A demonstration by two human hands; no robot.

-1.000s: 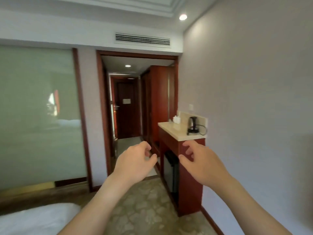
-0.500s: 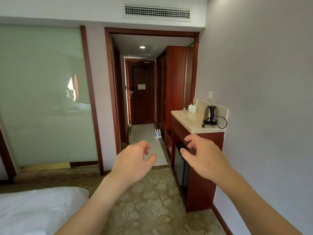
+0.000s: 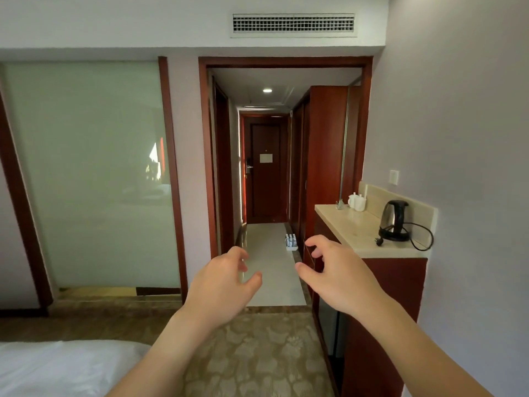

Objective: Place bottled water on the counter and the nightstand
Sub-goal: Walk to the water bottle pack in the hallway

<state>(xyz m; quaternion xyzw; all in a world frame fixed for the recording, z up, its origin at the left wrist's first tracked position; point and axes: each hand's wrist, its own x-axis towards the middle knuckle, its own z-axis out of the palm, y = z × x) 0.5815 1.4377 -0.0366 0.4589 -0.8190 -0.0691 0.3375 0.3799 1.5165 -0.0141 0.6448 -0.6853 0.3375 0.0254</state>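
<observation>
A pack of small water bottles [image 3: 290, 242] stands on the tiled hallway floor, close to the right-hand cabinet, well beyond my hands. The counter [image 3: 355, 228] is a beige stone top on a red-brown wooden cabinet against the right wall. My left hand [image 3: 221, 290] and my right hand [image 3: 340, 277] are raised in front of me, fingers curled and apart, holding nothing. No nightstand is in view.
On the counter stand a black kettle [image 3: 393, 220] with a trailing cord and white cups [image 3: 357, 201] at the back. A white bed corner [image 3: 57, 368] lies at the lower left. A frosted glass wall [image 3: 91, 173] fills the left; the hallway ends at a dark door [image 3: 266, 170].
The view has tilted down and moved toward the hallway, so the bottle pack on the floor has come into sight. Both hands stay raised and empty, now closer together.
</observation>
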